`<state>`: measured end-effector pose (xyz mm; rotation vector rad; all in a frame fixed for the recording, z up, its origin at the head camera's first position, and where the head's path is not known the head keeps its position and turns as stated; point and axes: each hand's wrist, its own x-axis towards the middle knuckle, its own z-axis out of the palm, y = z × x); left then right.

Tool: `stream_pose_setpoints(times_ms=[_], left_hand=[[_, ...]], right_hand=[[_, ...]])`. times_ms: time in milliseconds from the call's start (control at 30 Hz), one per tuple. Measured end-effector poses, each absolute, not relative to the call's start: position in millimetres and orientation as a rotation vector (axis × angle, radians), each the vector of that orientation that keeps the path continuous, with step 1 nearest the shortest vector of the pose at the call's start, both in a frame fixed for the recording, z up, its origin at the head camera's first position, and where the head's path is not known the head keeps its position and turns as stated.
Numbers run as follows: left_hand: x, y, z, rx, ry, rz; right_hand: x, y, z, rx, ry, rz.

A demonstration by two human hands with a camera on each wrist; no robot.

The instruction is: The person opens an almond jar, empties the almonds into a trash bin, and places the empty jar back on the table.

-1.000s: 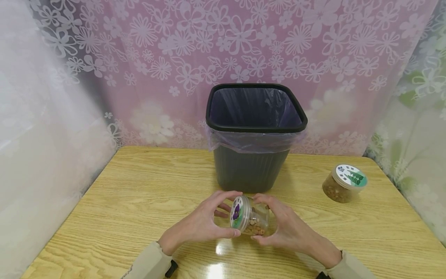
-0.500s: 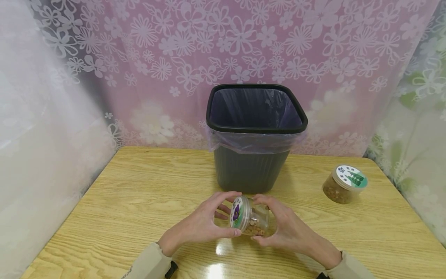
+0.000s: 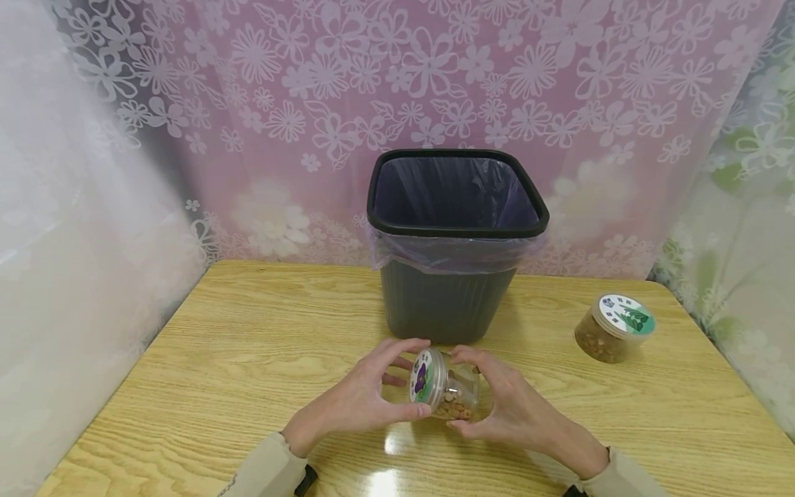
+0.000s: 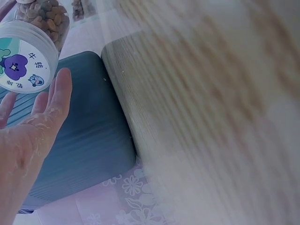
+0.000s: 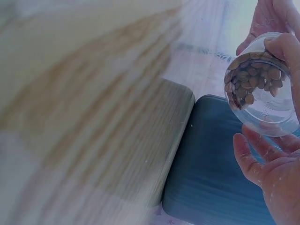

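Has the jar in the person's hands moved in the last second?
No. In the head view the jar sits at the same spot in front of the bin, held sideways between the left hand and right hand.

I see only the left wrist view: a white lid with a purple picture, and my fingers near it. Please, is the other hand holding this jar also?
Observer: Yes. In the head view the right hand grips the clear body of the jar, while the left hand grips its lid.
Operator: Is the jar standing?
Observer: No, it lies sideways above the table, lid pointing left.
Operator: How full is it?
Observer: The right wrist view shows brown pellets filling only part of it.
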<state>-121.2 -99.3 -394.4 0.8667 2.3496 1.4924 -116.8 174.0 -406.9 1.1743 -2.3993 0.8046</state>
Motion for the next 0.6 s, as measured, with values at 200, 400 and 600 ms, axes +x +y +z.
stream_pose_setpoints(times_ms=[200, 400, 600], left_hand=[[-121.5, -98.6, -392.4, 0.912, 2.384, 1.53], [-122.7, -100.1, -392.5, 1.031, 2.348, 1.547], [-123.3, -100.8, -392.3, 1.1, 2.324, 1.535]], right_hand=[[-115.0, 173.5, -405.3, 1.159, -2.426, 0.807], [-115.0, 173.4, -405.2, 1.157, -2.423, 0.815], [-117.1, 174.2, -407.5, 1.163, -2.4, 0.817]])
